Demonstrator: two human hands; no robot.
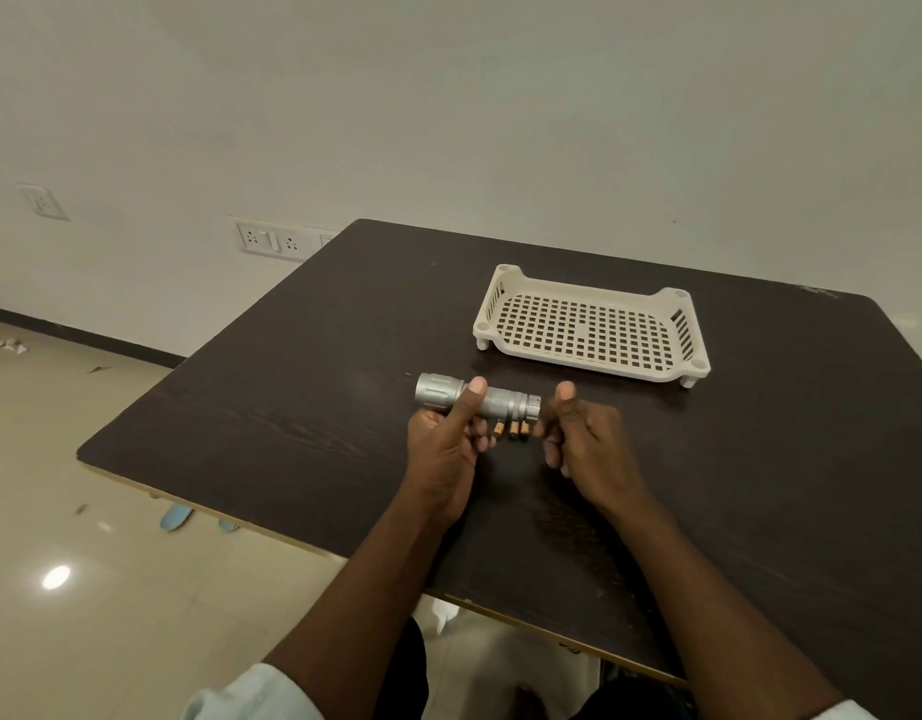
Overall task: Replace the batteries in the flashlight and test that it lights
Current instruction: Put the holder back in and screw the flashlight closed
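Note:
A silver metal flashlight (500, 400) is held level above the dark table, head to the left, tail cap to the right. My left hand (448, 439) is wrapped around its body, thumb on top. My right hand (578, 433) sits at the tail end with the thumb up and the fingers curled next to the cap; whether they touch it I cannot tell. Three small batteries (512, 429) with orange and dark bands lie on the table just under the flashlight, partly hidden by it.
A cream perforated plastic tray (594, 324) stands on short legs behind the flashlight, nothing in it. The dark wooden table (303, 397) ends at the left and near edges. Wall sockets (272, 241) are beyond the far left corner.

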